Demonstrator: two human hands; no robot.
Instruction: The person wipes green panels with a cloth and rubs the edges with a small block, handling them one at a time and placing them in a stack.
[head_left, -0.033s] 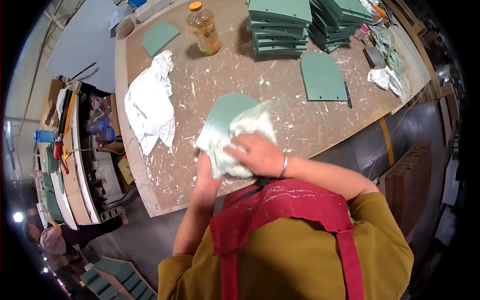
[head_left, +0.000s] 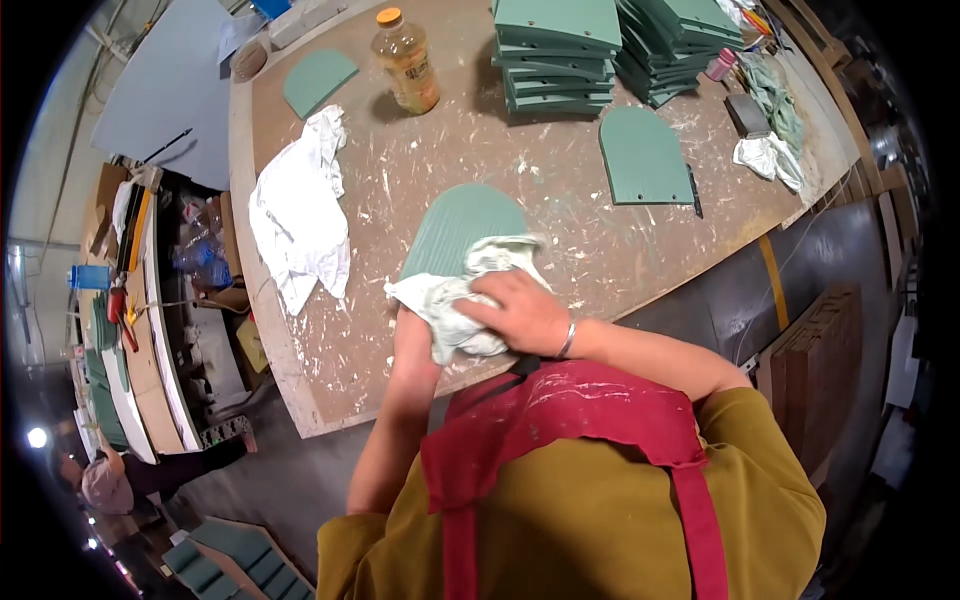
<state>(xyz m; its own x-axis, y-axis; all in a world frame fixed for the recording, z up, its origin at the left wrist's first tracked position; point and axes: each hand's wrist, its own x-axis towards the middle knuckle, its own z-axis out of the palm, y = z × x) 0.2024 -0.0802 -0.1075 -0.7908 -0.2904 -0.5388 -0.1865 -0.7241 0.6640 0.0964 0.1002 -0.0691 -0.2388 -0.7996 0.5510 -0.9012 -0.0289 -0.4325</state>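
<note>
A green board (head_left: 465,225) with a rounded top lies at the middle of the worktable. A crumpled white cloth (head_left: 490,256) with greenish smears covers its near part. My right hand (head_left: 520,312) presses on this cloth, its fingers bent into the folds. At the board's near left edge is my left hand (head_left: 412,345); the cloth and board hide its fingers. Another green board (head_left: 643,160) of the same shape, with small holes along its straight edge, lies to the right beside a black pen (head_left: 694,192).
Stacks of green boards (head_left: 555,75) stand at the back. A bottle with an orange cap (head_left: 408,70) and a green board (head_left: 318,78) are at the far left. A white cloth (head_left: 300,215) lies left on the paint-flecked table (head_left: 380,380). A person (head_left: 110,485) is at lower left.
The cloth's far end has swung down toward me and shows more of the green board. My right hand has barely shifted.
</note>
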